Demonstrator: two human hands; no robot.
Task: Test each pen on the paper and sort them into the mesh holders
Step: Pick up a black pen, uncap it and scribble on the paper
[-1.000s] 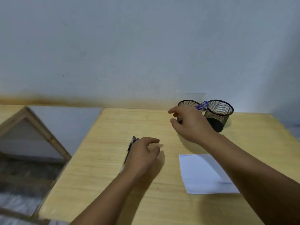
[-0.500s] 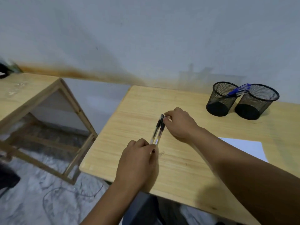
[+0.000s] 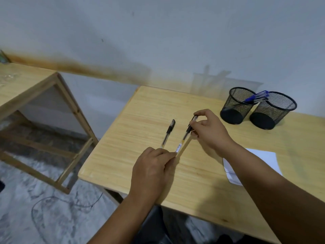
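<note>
Over the pale wooden worktop point(image 3: 144, 120), the right hand point(image 3: 210, 132) pinched the black-capped clear pen point(image 3: 186, 135) by its cap while the left hand point(image 3: 151, 171) gripped the barrel, so a straight pull along the pen would best free the cap.

White label on pen point(image 3: 178, 148) barrel — print too small to read; nothing else lettered.

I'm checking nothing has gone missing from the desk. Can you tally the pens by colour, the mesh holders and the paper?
Black-capped pens: 2, one by the left hand, one pinched by the right hand.
Blue pens: a bunch in the left mesh holder; the exact count is unclear.
Mesh holders: 2.
Sheets of paper: 1.
Total: 5, plus the blue pens.
</note>
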